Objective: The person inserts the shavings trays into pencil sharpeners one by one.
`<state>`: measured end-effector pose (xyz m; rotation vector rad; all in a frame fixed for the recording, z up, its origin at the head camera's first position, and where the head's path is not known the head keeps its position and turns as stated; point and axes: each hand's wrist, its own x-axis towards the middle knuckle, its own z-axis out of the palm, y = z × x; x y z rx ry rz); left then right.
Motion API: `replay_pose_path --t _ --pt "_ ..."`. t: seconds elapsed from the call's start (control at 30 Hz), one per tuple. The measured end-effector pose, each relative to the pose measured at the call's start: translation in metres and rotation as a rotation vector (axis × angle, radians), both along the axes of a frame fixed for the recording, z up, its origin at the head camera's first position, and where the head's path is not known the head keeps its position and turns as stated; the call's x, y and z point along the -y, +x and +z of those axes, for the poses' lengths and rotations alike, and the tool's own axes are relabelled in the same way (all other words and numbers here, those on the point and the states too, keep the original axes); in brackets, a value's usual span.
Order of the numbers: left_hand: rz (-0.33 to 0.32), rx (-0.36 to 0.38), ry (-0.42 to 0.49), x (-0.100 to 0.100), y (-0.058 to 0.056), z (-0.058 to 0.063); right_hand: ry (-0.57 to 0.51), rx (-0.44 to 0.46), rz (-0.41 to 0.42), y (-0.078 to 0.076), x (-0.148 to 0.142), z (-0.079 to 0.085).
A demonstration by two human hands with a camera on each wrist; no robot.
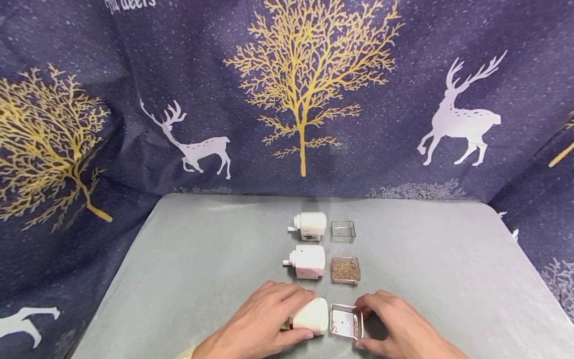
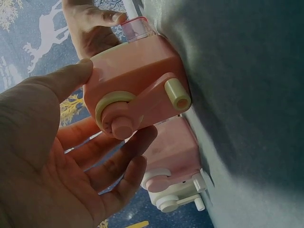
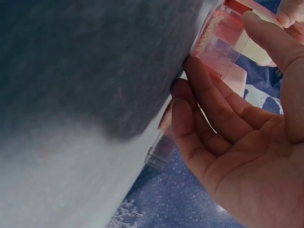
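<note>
My left hand (image 1: 269, 319) grips the nearest crank pencil sharpener (image 1: 316, 316), thumb on one side and fingers on the other. In the left wrist view this sharpener (image 2: 137, 71) has a pink body and a crank (image 2: 147, 102) with a cream knob; its base is at the tabletop. Just right of it, my right hand (image 1: 394, 321) pinches a clear shavings drawer (image 1: 344, 321) between thumb and fingers at its right end. Pale shavings lie along one side inside the drawer (image 3: 221, 54), which shows a pinkish tint in the right wrist view.
Farther back stand a pink sharpener (image 1: 310, 262) and a white sharpener (image 1: 313, 225), cranks to the left. Beside the pink one is a drawer holding brown shavings (image 1: 345, 271); beside the white one, a clear drawer (image 1: 343, 229). A patterned dark cloth (image 1: 202, 99) hangs behind the grey table (image 1: 188, 259).
</note>
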<state>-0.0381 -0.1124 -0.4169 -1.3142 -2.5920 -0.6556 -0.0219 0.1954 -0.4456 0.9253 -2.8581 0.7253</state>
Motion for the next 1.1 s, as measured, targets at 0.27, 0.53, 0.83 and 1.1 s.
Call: replay_pose_path --t 0.27,0.53,0.83,1.1 --pt "-0.006 -0.005 0.008 0.0 -0.001 0.0 0.006 0.069 0.01 -0.002 0.004 0.003" --pt "-0.002 0.01 0.006 0.0 0.0 0.0 0.004 0.066 0.024 -0.003 0.007 0.002" --pt "0.007 0.007 -0.002 0.0 0.0 -0.001 -0.009 0.053 0.022 -0.004 0.011 0.002" --pt "0.011 0.015 -0.001 -0.001 0.001 0.001 -0.029 0.046 0.049 -0.005 0.014 0.0"
